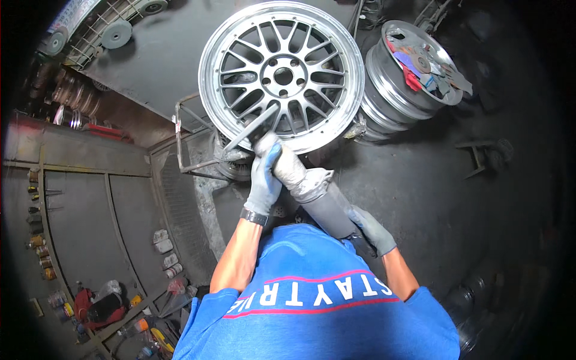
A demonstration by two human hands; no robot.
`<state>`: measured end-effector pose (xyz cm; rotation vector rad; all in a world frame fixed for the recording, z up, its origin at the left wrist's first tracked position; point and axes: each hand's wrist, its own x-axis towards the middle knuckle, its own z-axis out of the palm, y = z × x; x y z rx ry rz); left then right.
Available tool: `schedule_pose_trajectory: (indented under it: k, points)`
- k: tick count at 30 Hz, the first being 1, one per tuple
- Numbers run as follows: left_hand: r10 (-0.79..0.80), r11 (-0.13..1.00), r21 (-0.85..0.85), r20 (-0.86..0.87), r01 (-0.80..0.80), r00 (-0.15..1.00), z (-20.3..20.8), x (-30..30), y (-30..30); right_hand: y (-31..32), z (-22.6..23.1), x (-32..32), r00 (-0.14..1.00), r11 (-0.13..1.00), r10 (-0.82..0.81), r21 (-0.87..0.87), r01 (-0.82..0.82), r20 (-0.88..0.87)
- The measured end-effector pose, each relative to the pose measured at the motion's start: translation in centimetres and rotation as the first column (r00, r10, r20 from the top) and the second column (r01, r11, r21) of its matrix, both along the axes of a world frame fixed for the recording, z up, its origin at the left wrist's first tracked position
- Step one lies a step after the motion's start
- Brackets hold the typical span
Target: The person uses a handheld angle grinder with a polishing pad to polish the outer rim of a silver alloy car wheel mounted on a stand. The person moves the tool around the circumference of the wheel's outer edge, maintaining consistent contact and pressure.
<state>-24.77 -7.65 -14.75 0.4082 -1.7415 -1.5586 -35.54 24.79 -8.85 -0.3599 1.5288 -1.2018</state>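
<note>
A large angle grinder (329, 211) slants across in front of my body, its neck wrapped in pale, dusty material. My left hand (264, 183), in a grey-blue work glove, is closed round the wrapped neck near the head. Toward the rear of the dark body, my gloved right hand (373, 231) grips the tool; its fingertips are partly hidden. The grinder's disc (252, 128) shows edge-on at the lower left of a silver multi-spoke wheel rim (350, 84). Whether the disc touches the rim cannot be made out.
Another wheel rim (384, 78) stands at the right, carrying coloured cloths (410, 65) and worn discs (451, 80). A metal tube frame (179, 135) is left of the wheel. Shelving with bottles (139, 326) lines the left, and a small stand (477, 157) is on the floor at right.
</note>
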Motion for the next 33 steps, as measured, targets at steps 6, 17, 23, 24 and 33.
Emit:
schedule_pose_trajectory:
  k: [6,17,23,24,33]
  points:
    - [-0.219,0.651,0.703,-0.186,0.286,0.958,3.6,-2.9,0.6,3.0,2.5,4.6,0.994,0.994,-0.106,-0.003,0.106,-0.004]
    - [-0.234,0.195,0.967,-0.118,0.165,0.965,-1.2,-3.0,6.3,6.1,2.4,9.6,0.933,0.924,-0.344,0.216,0.316,0.104]
    - [-0.217,0.179,0.975,-0.089,0.129,0.972,-1.9,-6.6,7.4,7.4,1.3,5.7,0.910,0.921,-0.354,0.248,0.300,0.216]
    - [-0.205,0.200,0.972,-0.080,0.122,0.976,-2.2,-7.2,7.7,7.9,0.8,4.7,0.911,0.927,-0.342,0.243,0.287,0.229]
    - [-0.036,0.187,0.982,-0.027,0.033,0.999,-3.9,-14.1,12.5,12.3,-0.8,-8.9,0.993,0.970,-0.105,0.226,0.090,0.055]
